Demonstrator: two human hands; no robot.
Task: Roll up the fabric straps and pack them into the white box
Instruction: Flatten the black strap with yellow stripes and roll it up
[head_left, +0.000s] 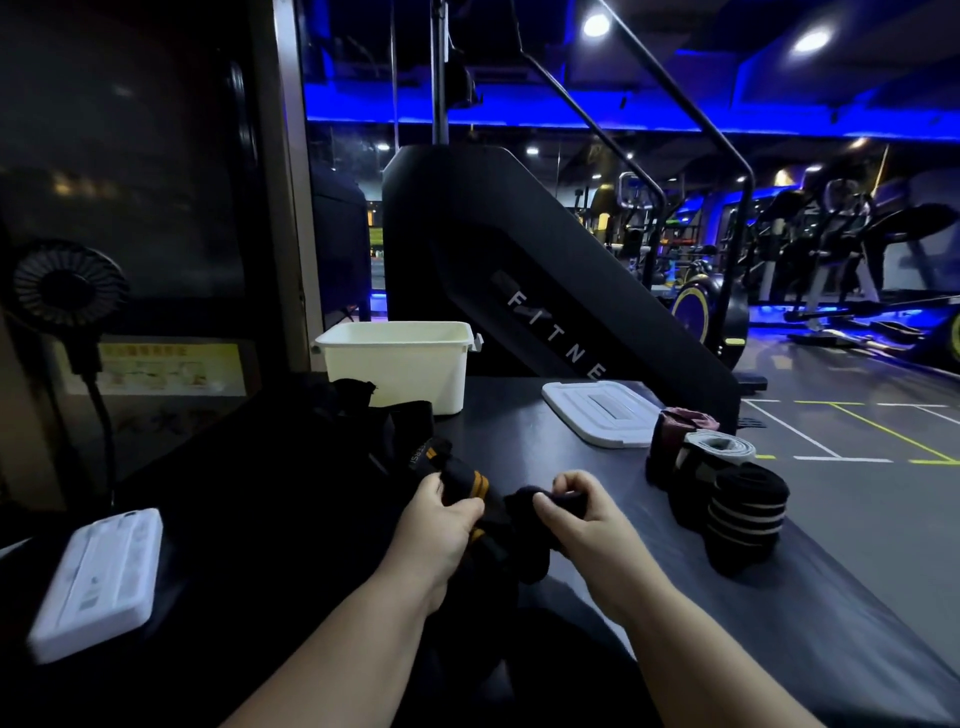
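Strap: black strap looks soft, light, likely to unwind
Grip: your left hand clamps its striped length; your right hand pinches the bunched end

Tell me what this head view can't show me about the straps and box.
- White box inside: head view, its near wall hides any contents.
- Loose dark straps beyond the left hand: head view, black on the dark table, count unclear.
- Rolled end of the orange-striped strap: head view, the right hand covers it.

Dim, blue ceiling glow, spot glare, fisheye edges, left murky.
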